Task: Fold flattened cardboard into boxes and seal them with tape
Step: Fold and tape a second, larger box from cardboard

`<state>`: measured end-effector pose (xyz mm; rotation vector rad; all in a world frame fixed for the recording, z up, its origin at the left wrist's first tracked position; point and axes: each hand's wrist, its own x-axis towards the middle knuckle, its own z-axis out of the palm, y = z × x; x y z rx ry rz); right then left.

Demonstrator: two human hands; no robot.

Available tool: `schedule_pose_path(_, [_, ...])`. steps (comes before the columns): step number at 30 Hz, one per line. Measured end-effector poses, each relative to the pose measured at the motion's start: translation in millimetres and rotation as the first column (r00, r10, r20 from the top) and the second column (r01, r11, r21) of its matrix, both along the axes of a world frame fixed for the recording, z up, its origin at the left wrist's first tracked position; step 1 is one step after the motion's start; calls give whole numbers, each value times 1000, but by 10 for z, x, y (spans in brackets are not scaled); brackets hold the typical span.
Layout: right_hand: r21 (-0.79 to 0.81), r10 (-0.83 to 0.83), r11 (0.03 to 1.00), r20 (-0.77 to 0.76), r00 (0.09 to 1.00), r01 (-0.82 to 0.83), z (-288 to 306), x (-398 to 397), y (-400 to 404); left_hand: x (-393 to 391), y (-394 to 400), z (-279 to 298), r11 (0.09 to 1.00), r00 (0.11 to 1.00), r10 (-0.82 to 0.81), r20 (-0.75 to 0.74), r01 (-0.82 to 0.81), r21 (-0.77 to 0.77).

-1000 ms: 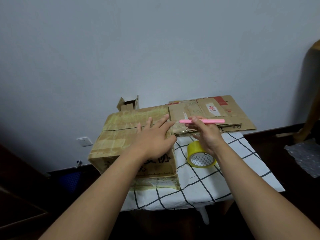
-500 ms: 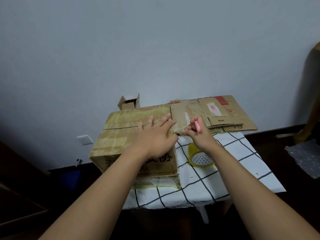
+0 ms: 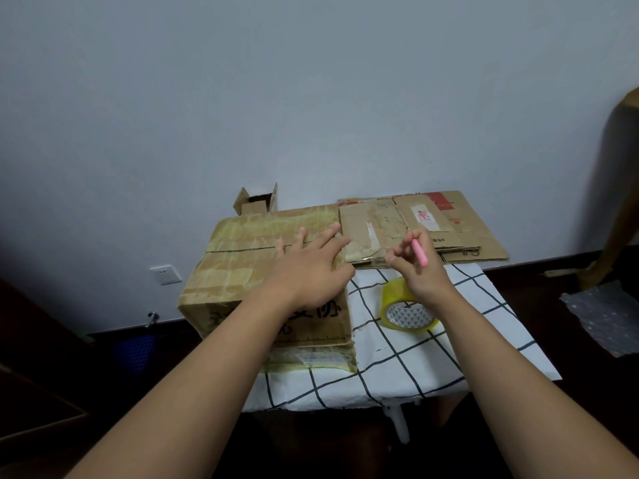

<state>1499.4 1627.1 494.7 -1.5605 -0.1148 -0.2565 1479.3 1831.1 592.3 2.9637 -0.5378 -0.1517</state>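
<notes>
left hand point(image 3: 311, 267) flat on box point(image 3: 238, 257) | checked tablecloth point(image 3: 466, 340) | grey wall point(image 3: 311, 98)

We have a single view, from a camera worn on the head, so no second view shares any of the scene. We look forward and slightly down across a table point(image 3: 397, 382) with a checked cloth toward a plain wall point(image 3: 311, 98), which fills the upper half. Both forearms reach in from the bottom edge, close to the lens. The wide angle bends the edges, and the floor point(image 3: 570, 333) shows at either side.
</notes>
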Motion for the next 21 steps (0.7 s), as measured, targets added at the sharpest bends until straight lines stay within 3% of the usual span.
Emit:
schedule_pose_path(5, [-332, 29, 942, -81, 996, -54, 51, 1, -18, -13, -4, -1, 1000, 1000, 0, -4, 0, 7])
schedule_pose_path(7, [-395, 54, 916, -65, 996, -75, 51, -25, -25, -10, -2, 1, 1000, 1000, 1, -2, -1, 2])
schedule_pose_path(15, [-428, -11, 904, -55, 998, -13, 15, -28, -150, 11, 4, -19, 1000, 1000, -1, 5, 1, 0])
schedule_pose_path(21, [-298, 12, 952, -202, 979, -73, 11, 23, -310, 11, 2, -18, 1000, 1000, -1, 4, 1, -1])
